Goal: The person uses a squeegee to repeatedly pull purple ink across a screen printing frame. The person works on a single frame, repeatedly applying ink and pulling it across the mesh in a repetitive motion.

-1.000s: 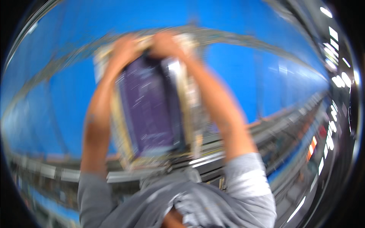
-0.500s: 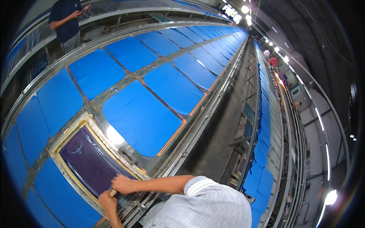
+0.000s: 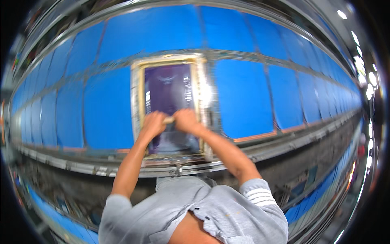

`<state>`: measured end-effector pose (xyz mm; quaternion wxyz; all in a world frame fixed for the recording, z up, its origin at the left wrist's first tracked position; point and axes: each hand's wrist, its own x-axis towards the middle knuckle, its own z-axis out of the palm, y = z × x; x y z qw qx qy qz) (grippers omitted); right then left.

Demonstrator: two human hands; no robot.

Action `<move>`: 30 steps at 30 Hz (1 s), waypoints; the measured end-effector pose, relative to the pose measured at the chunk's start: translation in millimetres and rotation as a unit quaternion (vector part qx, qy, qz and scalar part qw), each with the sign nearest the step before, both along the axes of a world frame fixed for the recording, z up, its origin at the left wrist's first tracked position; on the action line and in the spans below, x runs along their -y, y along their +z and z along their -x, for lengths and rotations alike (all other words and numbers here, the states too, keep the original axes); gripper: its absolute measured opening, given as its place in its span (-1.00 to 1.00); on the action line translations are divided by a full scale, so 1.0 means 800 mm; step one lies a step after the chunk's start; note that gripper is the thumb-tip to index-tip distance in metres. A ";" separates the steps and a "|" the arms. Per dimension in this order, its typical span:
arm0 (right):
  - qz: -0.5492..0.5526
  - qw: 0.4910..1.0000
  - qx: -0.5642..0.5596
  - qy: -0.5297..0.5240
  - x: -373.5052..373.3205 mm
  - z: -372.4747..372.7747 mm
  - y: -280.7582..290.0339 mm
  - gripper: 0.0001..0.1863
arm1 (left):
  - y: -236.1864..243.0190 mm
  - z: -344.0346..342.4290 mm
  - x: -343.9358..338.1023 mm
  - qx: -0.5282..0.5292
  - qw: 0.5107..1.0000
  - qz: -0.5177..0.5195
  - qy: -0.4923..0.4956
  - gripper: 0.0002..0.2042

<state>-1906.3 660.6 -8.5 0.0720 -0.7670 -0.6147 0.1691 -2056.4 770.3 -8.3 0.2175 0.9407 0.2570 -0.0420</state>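
Note:
Both my hands are closed round the pale wooden handle of a squeegee (image 3: 169, 120), held crosswise over a screen-printing frame. My left hand (image 3: 154, 123) grips its left part, and my right hand (image 3: 185, 120) its right part. Under them lies the dark purple, glossy screen (image 3: 167, 87), with a small pale mark near its far end. The frame (image 3: 136, 87) round it is yellowish and worn, with whitish edges. My hands and glare hide the squeegee's blade, so its contact with the screen cannot be made out.
Flat blue panels (image 3: 243, 97) lie in rows on the long table to both sides and beyond the frame. A metal rail (image 3: 97, 167) runs along the table's near edge, by my body. Another line with blue panels (image 3: 300, 211) stands behind me.
My view has swung round to face the frame squarely. My hands, still on the squeegee, have moved from the frame's near end toward its middle. The person at the upper left is out of view.

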 end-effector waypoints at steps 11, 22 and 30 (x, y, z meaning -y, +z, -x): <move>0.084 0.996 0.001 0.015 -0.287 -0.195 -0.003 -0.76 | -0.006 -0.195 -0.275 -0.012 0.999 -0.021 0.035 -0.78; -0.026 0.998 -0.042 0.051 -0.101 -0.063 -0.008 -0.87 | -0.007 -0.059 -0.097 -0.016 1.000 0.001 0.015 -0.76; 0.004 0.993 -0.083 0.083 0.122 0.086 0.000 -0.77 | -0.003 0.100 0.137 0.031 0.997 0.054 0.048 -0.81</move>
